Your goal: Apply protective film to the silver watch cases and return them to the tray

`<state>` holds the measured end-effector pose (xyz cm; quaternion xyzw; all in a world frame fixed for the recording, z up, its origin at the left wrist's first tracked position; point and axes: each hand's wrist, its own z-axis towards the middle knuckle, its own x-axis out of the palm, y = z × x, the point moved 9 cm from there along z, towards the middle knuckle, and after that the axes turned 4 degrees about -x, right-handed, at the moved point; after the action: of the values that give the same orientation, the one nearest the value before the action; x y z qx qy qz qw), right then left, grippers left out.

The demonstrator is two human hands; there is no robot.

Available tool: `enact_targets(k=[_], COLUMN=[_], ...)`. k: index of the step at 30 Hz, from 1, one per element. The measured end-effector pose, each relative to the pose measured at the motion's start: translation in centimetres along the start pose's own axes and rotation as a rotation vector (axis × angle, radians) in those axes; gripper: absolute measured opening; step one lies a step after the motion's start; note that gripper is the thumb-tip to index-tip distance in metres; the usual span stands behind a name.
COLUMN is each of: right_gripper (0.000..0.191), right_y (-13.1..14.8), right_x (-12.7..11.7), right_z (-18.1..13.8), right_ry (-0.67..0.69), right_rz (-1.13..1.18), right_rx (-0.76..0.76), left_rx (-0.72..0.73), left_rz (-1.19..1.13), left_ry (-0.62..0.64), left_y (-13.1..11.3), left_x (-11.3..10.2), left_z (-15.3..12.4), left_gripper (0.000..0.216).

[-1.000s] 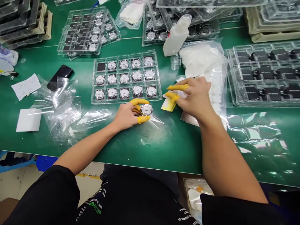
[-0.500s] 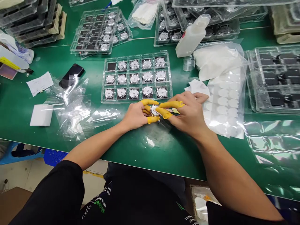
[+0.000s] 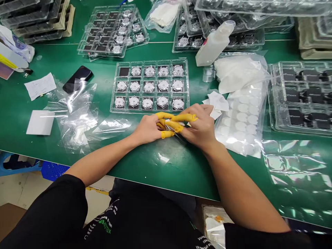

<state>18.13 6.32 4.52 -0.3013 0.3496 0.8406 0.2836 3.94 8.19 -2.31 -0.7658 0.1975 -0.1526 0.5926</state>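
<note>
A small round silver watch head (image 3: 168,126) sits between my two hands, mostly covered by the fingers. My left hand (image 3: 147,129), with yellow finger cots, is wrapped around its left side. From the right, my right hand (image 3: 201,127), also in yellow finger cots, presses a thumb and fingers over it; whether these grip anything else is hidden. A thin dark edge shows below the right fingers, too unclear to name. Just beyond the hands lies a clear plastic tray (image 3: 112,107) with silver watch heads in its compartments; its back-left compartment shows only a dark pad.
Right of my hands are crumpled white paper (image 3: 218,103), a sheet of round white stickers (image 3: 241,119), and a white bottle (image 3: 214,45). Clear film (image 3: 77,119) and a phone (image 3: 77,79) lie left. More trays (image 3: 275,126) stand right and behind.
My right thumb and fingers have moved left, further over the watch head, which now shows less. The right hand has come away from the crumpled paper. The whole view has shifted slightly.
</note>
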Motion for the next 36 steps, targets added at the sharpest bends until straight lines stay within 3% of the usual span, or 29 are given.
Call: enact_targets(k=[5,10,13,15,18,22,26,30,32,36], right_gripper=[0.023,0.028,0.022,0.017,0.015,0.019,0.021,0.021,0.025,0.012], right_y=[-0.3,-0.5,0.7,1.1,0.7,0.4,-2.4,-4.2,-3.9,-2.4], right_x=[0.6,0.1,0.3,-0.2,-0.7,0.9,-0.4,-2.0,-1.6,-0.2], right_z=[0.0,0.2,0.3,0.2,0.1,0.1,0.0,-0.8,-1.1,-1.2], right_ry=[0.058,0.019,0.051,-0.008,-0.079,0.022,-0.048,0.017,0.137,0.287], right_rz=[0.040,-0.016,0.071,0.097,0.034,0.042,-0.073,0.044,0.123,0.173], right_rx=[-0.012,0.026,-0.085,-0.132,-0.079,-0.046,0.145,0.254,0.268,0.267], left_rx=[-0.014,-0.018,-0.030,-0.018,-0.016,-0.024,0.009,0.179,0.315,0.497], left_rz=[-0.016,-0.003,-0.022,-0.020,-0.027,-0.026,-0.013,0.076,0.181,0.340], left_ry=[-0.014,-0.015,-0.015,-0.010,-0.043,-0.033,-0.088,-0.124,-0.115,-0.073], left_y=[0.2,0.2,0.4,0.4,0.4,0.5,0.2,-1.2,-2.1,-2.9], left_x=[-0.2,-0.1,0.0,0.1,-0.2,-0.2,-0.6,-0.7,-0.4,0.3], left_z=[0.1,0.1,0.0,0.0,0.1,0.2,0.0,-0.6,-1.1,-1.9], left_gripper=[0.059,0.059,0.059,0.058,0.059,0.061,0.059,0.056,0.052,0.044])
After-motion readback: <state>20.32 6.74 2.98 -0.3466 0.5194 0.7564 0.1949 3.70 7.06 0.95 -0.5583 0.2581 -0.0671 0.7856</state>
